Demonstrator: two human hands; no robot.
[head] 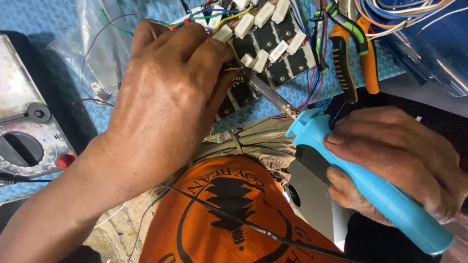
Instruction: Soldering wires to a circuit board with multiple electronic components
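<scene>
Both hands at work on a circuit board [273, 53] at the far edge of the blue mat [44, 19], mid-soldering by the look of it.

Gripped in the right hand [395, 160], fingers clamped round the handle: a blue soldering iron [370, 185], its metal shaft [270, 95] angled up to the board's near edge. Pressed down on the board's left part with the left hand [165, 102], fingertips curled together at the spot where the tip met the board; whether anything thin was pinched there could not be told. Crowded with white block components [265, 14] and coloured wires [219, 12]. Beside the board's right edge, orange-handled pliers [351, 58]; at the mat's left edge, a grey multimeter [24, 141]. Judged as a joint being heated; called for next, a steady tip and a still board.
</scene>
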